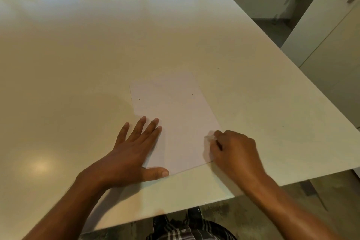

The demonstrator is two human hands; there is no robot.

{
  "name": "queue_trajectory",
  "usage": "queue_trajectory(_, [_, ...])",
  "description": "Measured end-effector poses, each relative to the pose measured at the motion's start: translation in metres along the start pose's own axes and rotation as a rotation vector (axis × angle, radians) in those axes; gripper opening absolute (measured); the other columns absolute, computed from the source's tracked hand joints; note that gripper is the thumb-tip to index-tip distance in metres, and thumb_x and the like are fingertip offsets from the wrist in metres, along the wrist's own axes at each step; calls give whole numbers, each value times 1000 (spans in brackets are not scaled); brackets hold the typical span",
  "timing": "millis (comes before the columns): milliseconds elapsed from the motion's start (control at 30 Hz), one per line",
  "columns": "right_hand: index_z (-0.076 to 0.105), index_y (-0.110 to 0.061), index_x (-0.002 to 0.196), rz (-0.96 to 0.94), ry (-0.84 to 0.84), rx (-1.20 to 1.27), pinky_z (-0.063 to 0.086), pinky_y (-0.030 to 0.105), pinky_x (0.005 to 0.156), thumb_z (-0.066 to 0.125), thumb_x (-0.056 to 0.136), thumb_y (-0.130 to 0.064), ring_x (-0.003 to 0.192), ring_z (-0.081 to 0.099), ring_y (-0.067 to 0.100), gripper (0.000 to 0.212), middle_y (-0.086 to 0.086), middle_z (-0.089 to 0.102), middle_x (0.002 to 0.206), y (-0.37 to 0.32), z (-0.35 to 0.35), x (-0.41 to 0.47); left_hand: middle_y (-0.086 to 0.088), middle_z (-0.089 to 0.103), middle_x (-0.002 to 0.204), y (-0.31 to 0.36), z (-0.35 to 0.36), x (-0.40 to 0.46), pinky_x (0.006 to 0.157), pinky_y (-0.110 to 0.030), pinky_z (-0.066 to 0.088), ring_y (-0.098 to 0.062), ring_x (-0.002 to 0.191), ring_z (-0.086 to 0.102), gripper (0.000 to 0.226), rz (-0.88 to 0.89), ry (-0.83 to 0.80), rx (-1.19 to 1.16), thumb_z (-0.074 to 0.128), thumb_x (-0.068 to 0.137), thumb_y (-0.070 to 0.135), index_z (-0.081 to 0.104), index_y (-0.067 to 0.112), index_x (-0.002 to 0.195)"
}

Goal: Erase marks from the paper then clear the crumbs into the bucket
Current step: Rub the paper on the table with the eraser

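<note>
A sheet of paper (175, 121) lies flat on the near right part of a pale table (97, 54), its near edge angled toward the table's front edge; no pencil marks are legible on it, though a few small dark specks, probably eraser crumbs (138, 99), dot the sheet and the tabletop beyond. No bucket is in view. Risks, as judged from this arrangement: rubbing close to the sheet's right edge could buckle or crease the paper, since the holding hand bears only on the opposite side; a hard stroke could also slide the sheet toward the nearby table edge; and a careless sweep would scatter crumbs onto the floor, with no receptacle visibly at hand. The left hand (134, 152) lies palm down, fingers spread and extended, thumb stretched along the sheet's near edge, pinning the left margin and gripping nothing. The right hand (233, 150) is curled into a loose fist at the sheet's right edge, fingertips pinched on a small whitish object, apparently an eraser (212, 136), pressed to the paper.
</note>
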State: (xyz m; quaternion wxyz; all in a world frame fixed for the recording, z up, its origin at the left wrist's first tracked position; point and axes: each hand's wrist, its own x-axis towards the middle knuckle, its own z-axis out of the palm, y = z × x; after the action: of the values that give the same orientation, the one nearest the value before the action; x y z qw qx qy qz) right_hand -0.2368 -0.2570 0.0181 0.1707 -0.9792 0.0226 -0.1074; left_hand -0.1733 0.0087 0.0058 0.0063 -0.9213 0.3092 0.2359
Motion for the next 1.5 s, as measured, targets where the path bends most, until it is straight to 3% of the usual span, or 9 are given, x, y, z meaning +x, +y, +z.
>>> queue_trajectory(100, [53,-24,58,-46,-10,8,24,12,44,66,84,-14,43,29,0,30,-12,38,51,-24,5,-16,13,-53,145,0,0,1,117,-50,-22,-10,132,-51,111,-1,-14,9,21,76,94,-38,28,145])
queue_trajectory(200, [69,-18,78,-212,-92,73,44,23,47,61,86,-22,50,47,7,13,-9,56,63,-54,16,-46,13,-55,144,0,0,2,117,-50,-22,-11,131,-53,113,0,-31,19,14,71,97,-40,29,144])
queue_trajectory(367, [68,-14,66,79,98,28,35,23,44,70,82,-10,45,39,7,17,-11,45,54,3,2,-18,13,-55,143,-1,0,2,117,-51,-23,-12,131,-52,116,6,-46,6,4,64,99,-42,27,142])
queue_trajectory(567, [64,-18,69,-138,-11,71,36,20,47,67,83,-16,49,38,5,15,-9,50,58,-55,22,-38,13,-56,142,0,0,3,117,-51,-22,-13,131,-53,115,11,-46,14,-2,59,101,-43,29,139])
queue_trajectory(733, [57,-19,59,134,106,-65,16,14,42,62,86,-13,40,29,3,28,-10,39,50,1,0,-13,13,-54,145,0,-1,0,117,-51,-21,-12,133,-51,114,30,-27,-8,5,65,98,-38,29,144])
queue_trajectory(933, [66,-17,72,-87,-25,51,32,21,48,62,86,-16,49,41,8,14,-7,53,59,-57,25,-35,12,-55,143,0,1,2,118,-52,-20,-14,133,-51,113,28,-30,15,-1,61,100,-42,30,139])
queue_trajectory(1133, [69,-17,66,130,130,-47,18,12,40,67,84,-10,40,34,7,19,-10,44,50,-6,-3,-16,12,-55,143,-2,2,2,117,-53,-21,-14,133,-52,116,46,-26,10,-6,59,101,-41,27,142])
queue_trajectory(1300, [64,-18,69,-116,-72,58,45,27,45,59,89,-19,47,44,8,21,-11,49,58,-53,15,-53,11,-57,142,-2,2,3,117,-53,-21,-15,133,-52,115,42,-33,24,-6,59,100,-43,28,140])
queue_trajectory(1500, [59,-14,57,96,116,-30,30,21,37,68,84,-8,39,37,10,29,-9,40,48,-7,-2,-25,11,-56,143,-2,2,2,117,-54,-20,-15,133,-51,115,48,-34,18,-10,56,101,-45,28,138])
